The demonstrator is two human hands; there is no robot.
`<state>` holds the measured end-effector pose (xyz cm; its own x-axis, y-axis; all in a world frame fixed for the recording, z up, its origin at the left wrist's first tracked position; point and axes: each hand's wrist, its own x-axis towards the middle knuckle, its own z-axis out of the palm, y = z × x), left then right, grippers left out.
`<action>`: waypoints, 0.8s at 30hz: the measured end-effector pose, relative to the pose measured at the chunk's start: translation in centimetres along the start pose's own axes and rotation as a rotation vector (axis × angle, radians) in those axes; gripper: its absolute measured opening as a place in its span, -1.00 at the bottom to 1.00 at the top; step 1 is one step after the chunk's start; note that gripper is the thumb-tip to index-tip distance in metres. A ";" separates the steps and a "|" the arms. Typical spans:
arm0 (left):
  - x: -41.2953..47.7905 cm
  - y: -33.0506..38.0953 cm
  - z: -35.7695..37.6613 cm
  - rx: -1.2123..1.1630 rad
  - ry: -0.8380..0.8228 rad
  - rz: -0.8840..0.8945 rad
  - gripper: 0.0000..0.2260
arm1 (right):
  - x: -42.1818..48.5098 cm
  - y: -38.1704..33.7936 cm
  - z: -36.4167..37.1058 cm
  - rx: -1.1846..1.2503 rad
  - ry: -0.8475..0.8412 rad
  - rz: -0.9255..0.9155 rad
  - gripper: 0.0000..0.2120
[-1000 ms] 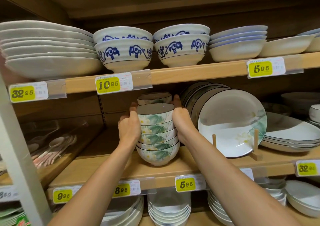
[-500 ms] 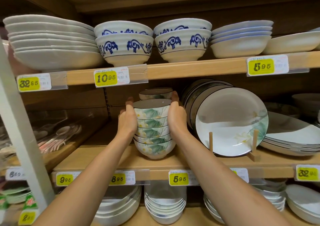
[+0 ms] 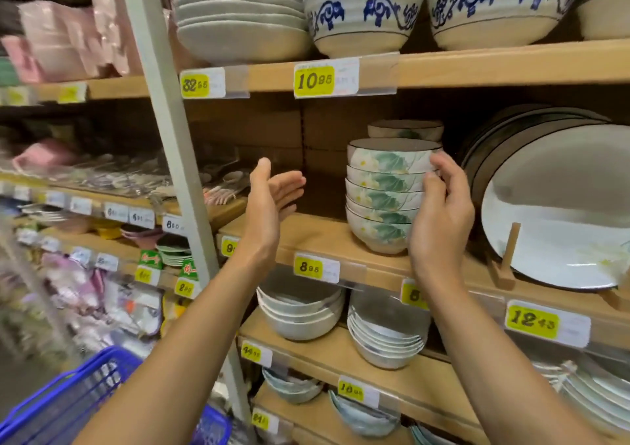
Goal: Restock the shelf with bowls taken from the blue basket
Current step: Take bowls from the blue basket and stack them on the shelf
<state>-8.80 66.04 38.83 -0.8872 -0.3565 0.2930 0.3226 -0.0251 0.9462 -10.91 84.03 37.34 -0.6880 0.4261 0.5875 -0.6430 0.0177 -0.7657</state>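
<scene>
A stack of several white bowls with green leaf and flower print point(image 3: 381, 192) stands upright on the middle wooden shelf point(image 3: 324, 236). My left hand point(image 3: 269, 202) is open, palm turned right, a clear gap away from the stack's left side. My right hand point(image 3: 443, 216) curves loosely beside the stack's right side, fingertips touching the top bowls, fingers apart. More bowls of the same print point(image 3: 405, 129) sit just behind the stack. The blue basket point(image 3: 68, 400) shows at the bottom left, below my left forearm; what it holds is hidden.
Large plates on a wooden stand point(image 3: 559, 213) lean right of the stack. Blue-patterned bowls point(image 3: 364, 15) fill the shelf above, white bowls point(image 3: 300, 315) the shelf below. A grey metal upright point(image 3: 170, 131) rises at left, with blurred packaged goods beyond it.
Both hands had been gripping the bowl stack. Now the stack stands on the shelf, my left hand has let go and drawn left, my right hand has loosened, and the view has swung left.
</scene>
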 end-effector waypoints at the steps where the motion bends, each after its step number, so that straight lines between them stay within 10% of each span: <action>1: -0.9 0.0 -1.0 0.005 -0.005 0.007 -0.39 | -1.2 -0.3 0.3 0.005 -0.009 -0.018 -0.72; 8: -4.6 -1.1 -12.0 0.017 0.067 -0.023 -0.37 | -11.7 -1.1 5.4 0.080 -0.142 -0.035 -0.75; 24: -12.2 -14.8 -38.5 0.360 0.151 -0.605 -0.54 | -38.7 11.6 19.7 -0.288 -0.706 0.854 -0.74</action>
<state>10.01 34.77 15.99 -0.8121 -0.5035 -0.2948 -0.3631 0.0407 0.9308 1.63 49.93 10.86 -0.9572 -0.2026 -0.2069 0.1635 0.2115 -0.9636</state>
